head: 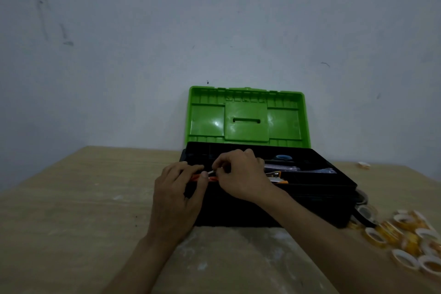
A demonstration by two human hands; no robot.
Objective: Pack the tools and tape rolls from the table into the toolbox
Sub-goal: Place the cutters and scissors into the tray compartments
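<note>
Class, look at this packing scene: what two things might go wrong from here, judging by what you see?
1. Both the left hand and right hand pinch a small orange tool at the toolbox rim; its thin pale tip might nick a finger.
2. The right forearm passes close to the loose tape rolls; a sweep could scatter them.

One table (71,210), one toolbox (310,205), one orange tool (196,177), roughly a dozen blurred tape rolls (391,230)

Left hand (175,194), right hand (241,175) pinching orange tool (197,177), open toolbox (241,213)
</note>
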